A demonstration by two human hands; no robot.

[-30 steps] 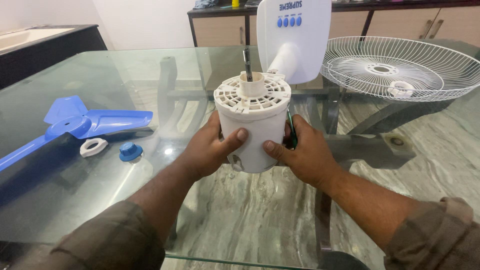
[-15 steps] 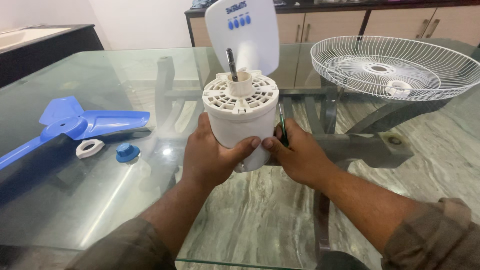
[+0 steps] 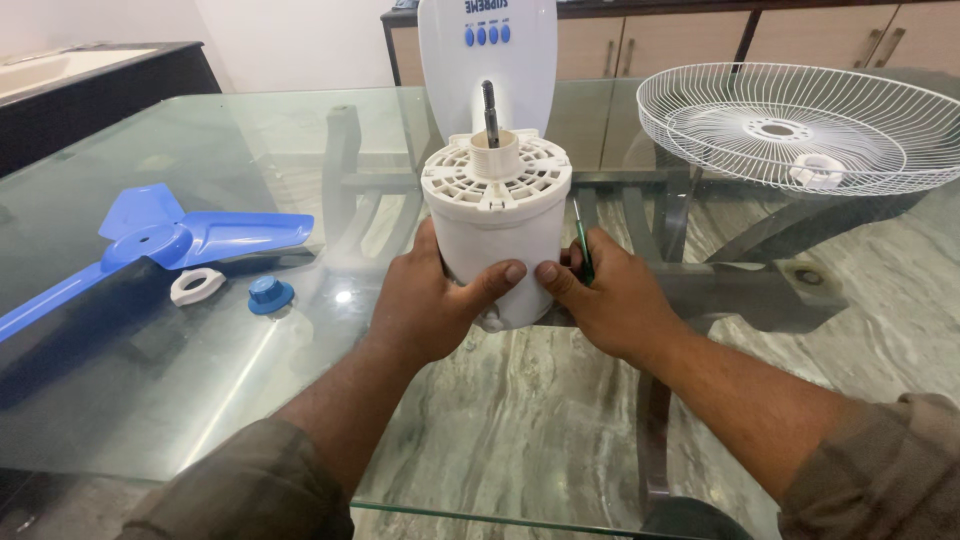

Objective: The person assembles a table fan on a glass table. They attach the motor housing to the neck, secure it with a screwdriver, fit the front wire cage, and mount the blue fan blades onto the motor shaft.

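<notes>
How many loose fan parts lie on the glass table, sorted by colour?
Blue: 2, the blade and the round cap.
White: 2, the ring nut and the wire guard.
Total: 4, not counting the motor housing held in both hands.

Left hand (image 3: 432, 300) bare, no rings, no watch. Right hand (image 3: 612, 300) likewise bare. Forearms uncovered; olive-brown fabric sleeves (image 3: 245, 485) pushed up behind both hands, creased at cuffs.
</notes>
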